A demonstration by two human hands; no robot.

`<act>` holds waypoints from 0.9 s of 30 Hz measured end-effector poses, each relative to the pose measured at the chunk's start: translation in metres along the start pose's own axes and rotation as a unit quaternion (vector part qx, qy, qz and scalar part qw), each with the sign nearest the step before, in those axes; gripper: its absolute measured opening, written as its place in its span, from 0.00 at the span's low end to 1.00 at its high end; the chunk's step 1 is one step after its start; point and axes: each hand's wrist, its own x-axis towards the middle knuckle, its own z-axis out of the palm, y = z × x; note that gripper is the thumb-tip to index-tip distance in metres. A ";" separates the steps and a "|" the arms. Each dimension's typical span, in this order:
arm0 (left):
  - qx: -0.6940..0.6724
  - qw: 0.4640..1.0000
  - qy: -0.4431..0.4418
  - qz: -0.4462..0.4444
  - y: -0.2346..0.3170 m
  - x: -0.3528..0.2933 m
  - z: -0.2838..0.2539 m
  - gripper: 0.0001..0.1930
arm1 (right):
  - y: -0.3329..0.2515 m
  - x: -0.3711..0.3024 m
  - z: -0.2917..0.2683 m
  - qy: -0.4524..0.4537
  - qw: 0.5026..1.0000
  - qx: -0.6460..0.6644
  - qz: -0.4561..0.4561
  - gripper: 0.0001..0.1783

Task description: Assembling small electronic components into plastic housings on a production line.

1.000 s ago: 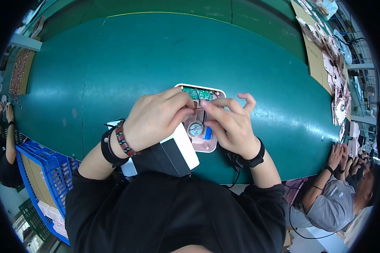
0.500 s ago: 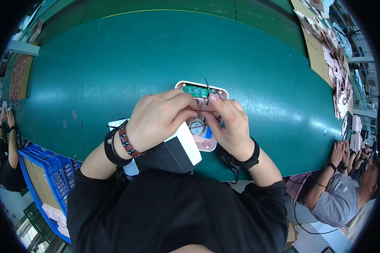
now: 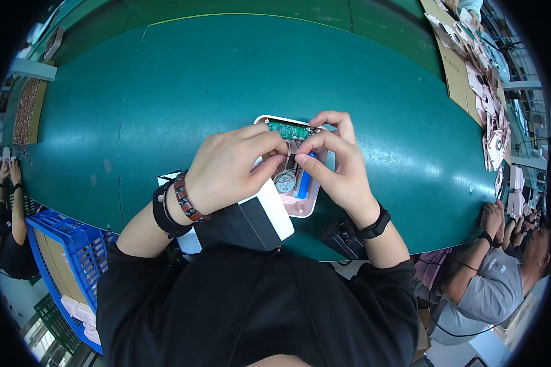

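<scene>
A pale pink plastic housing (image 3: 313,202) lies open on the green table under both hands. Inside it are a green circuit board (image 3: 289,131) at the far end, a blue cylindrical battery (image 3: 303,183) along the right side and a round speaker (image 3: 284,182). My left hand (image 3: 232,160) pinches a thin wire over the housing's middle, thumb against index finger. Opposite it, my right hand (image 3: 341,164) pinches a dark wire, its other fingers raised and curved over the housing's right edge. The fingertips nearly meet and partly hide the wires.
Below my left wrist sits a black-and-white box (image 3: 251,221). A black device (image 3: 341,240) lies by my right wrist. At left stands a blue crate (image 3: 82,260); pink parts (image 3: 493,144) are piled on cardboard at far right. A co-worker (image 3: 493,281) sits at right.
My right hand has tilted and opened out its outer fingers, uncovering more of the blue battery. The dark wire that stood up by the circuit board is down. My left hand has hardly moved.
</scene>
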 end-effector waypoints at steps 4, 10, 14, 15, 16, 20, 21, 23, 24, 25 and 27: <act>0.004 1.000 0.011 0.008 -0.002 -0.001 0.001 0.03 | 0.001 0.000 0.002 -0.011 0.999 0.025 0.029 0.06; -0.009 1.000 0.003 -0.003 0.000 -0.001 -0.002 0.03 | -0.001 0.001 0.003 -0.001 1.000 -0.020 0.013 0.07; -0.028 1.000 -0.006 -0.010 -0.001 -0.001 -0.001 0.04 | -0.008 -0.001 0.004 0.017 0.991 -0.131 -0.033 0.08; -0.036 0.999 -0.009 -0.012 -0.001 -0.001 -0.001 0.04 | -0.008 -0.001 0.005 0.040 0.981 -0.180 -0.052 0.09; -0.035 0.999 -0.009 -0.012 0.000 -0.001 -0.001 0.04 | -0.008 -0.001 0.006 0.063 0.969 -0.229 -0.072 0.09; -0.050 0.997 -0.027 -0.042 0.004 0.000 -0.002 0.03 | -0.010 0.000 0.009 0.093 0.944 -0.304 -0.091 0.11; -0.046 0.998 -0.023 -0.036 0.005 0.000 -0.003 0.04 | -0.011 0.000 0.010 0.097 0.939 -0.318 -0.090 0.11; -0.037 0.999 -0.016 -0.023 0.006 0.000 -0.003 0.04 | -0.010 0.002 0.008 0.096 0.942 -0.303 -0.109 0.11; -0.037 0.999 -0.015 -0.024 0.005 0.000 -0.003 0.04 | -0.009 0.002 0.006 0.094 0.944 -0.289 -0.128 0.11; -0.049 0.998 -0.016 -0.028 0.003 0.000 -0.003 0.04 | -0.009 0.003 0.006 0.093 0.946 -0.274 -0.146 0.11; -0.073 0.996 -0.019 -0.037 0.001 0.000 -0.003 0.05 | -0.009 0.002 0.006 0.091 0.938 -0.289 -0.170 0.11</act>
